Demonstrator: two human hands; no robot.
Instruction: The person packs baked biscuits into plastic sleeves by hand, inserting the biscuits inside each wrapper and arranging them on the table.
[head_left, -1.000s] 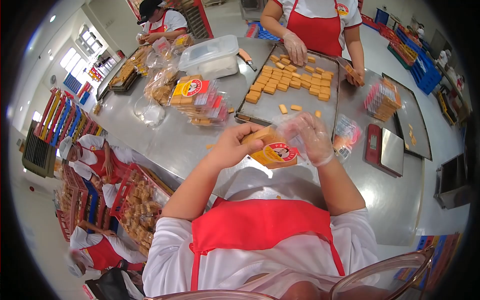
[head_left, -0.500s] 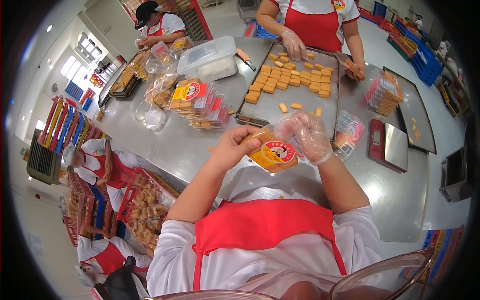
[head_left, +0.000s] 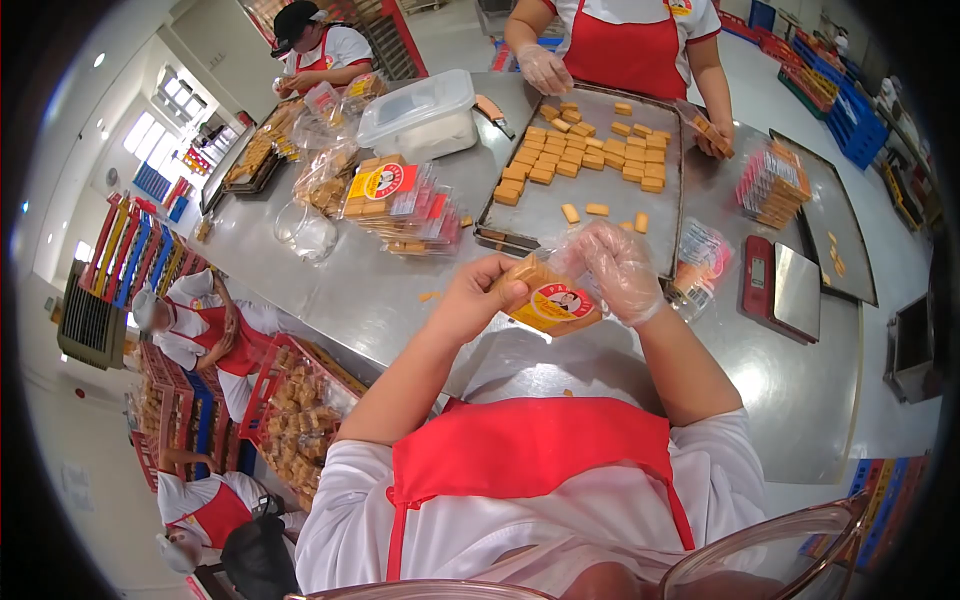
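My bare left hand (head_left: 472,300) is wrapped round the near side of a clear plastic bag of biscuits (head_left: 556,304) with a red and yellow label. My right hand (head_left: 618,272), in a clear plastic glove, is closed at the bag's loose upper end; its fingertips are partly hidden by the plastic. Just beyond the hands, a metal baking tray (head_left: 640,105) carries rows of small rectangular biscuits (head_left: 560,155), with a few loose ones near its front edge. Right of my gloved hand lies a flat printed plastic pack (head_left: 700,262).
Stacked filled bags (head_left: 400,205) and a clear lidded tub (head_left: 418,115) stand left of the tray. On the right are a red scale (head_left: 780,288), another bag stack (head_left: 773,185) and a second tray (head_left: 850,255). A co-worker's gloved hand (head_left: 545,70) hovers across the table.
The bag has tilted slightly in my hands, its top turning more toward me. Across the table, the co-worker's gloved hand has moved left, off the biscuits.
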